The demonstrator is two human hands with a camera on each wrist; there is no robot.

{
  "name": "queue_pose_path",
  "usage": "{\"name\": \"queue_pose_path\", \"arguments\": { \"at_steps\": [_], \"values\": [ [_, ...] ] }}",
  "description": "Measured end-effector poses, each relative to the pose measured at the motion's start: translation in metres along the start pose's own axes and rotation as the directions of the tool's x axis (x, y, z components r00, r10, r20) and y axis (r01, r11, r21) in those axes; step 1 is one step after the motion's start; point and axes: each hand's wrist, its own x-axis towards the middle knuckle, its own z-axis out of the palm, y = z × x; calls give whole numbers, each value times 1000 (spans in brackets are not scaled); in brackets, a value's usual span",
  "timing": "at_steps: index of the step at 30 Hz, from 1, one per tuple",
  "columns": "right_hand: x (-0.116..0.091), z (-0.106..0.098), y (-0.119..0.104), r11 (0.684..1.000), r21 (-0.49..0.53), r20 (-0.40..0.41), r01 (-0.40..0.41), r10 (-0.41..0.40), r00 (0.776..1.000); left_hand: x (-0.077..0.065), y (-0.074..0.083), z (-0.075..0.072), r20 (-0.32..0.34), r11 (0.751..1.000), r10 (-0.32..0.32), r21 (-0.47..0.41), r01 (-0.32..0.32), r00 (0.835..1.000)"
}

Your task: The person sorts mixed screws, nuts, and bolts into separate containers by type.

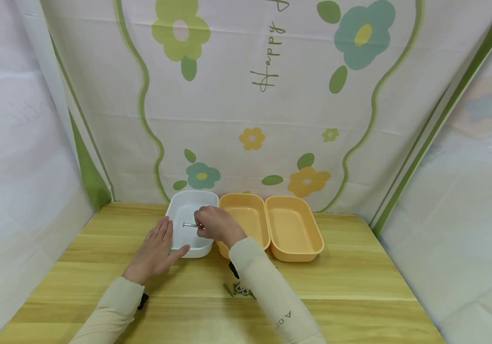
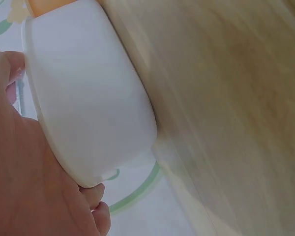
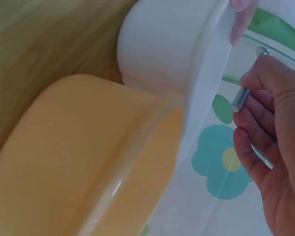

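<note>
Over the white tray (image 1: 180,207), my right hand (image 1: 218,224) pinches a silver bolt (image 1: 192,225) between thumb and fingers. In the right wrist view the threaded end of the bolt (image 3: 240,100) sticks out below the thumb, its head above. My left hand (image 1: 153,251) rests on the white tray's near left corner, fingers fairly straight along the left rim and thumb spread toward the front rim. From the left wrist view, that hand (image 2: 34,167) lies along the rim of the white tray (image 2: 88,93), with two fingertips showing past the rim's end.
Two yellow-orange trays (image 1: 295,257) stand side by side to the right of the white one. Several bolts and nuts (image 1: 240,288) lie on the wooden table (image 1: 177,310), partly behind the right sleeve. A flowered cloth (image 1: 211,110) hangs behind the trays, with cloth walls at both sides.
</note>
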Motion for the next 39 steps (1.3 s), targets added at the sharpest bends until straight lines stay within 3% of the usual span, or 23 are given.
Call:
{"name": "queue_pose_path", "arguments": {
  "at_steps": [8, 18, 31, 39],
  "values": [
    [-5, 2, 9, 1000, 5, -92, -13, 14, 996, 1, -1, 1, 9, 1000, -5, -4, 5, 1000],
    [-33, -27, 28, 999, 38, -55, 16, -14, 998, 1, 0, 0, 21, 1000, -19, 4, 19, 1000],
    [-102, -76, 50, 988, -53, 24, 143, -142, 990, -1, 2, -1, 29, 1000, -22, -4, 22, 999],
    [-151, -80, 61, 973, -145, 65, 181, -173, 983, -1, 2, -2, 29, 1000, -19, -2, 19, 999]
  ]
}}
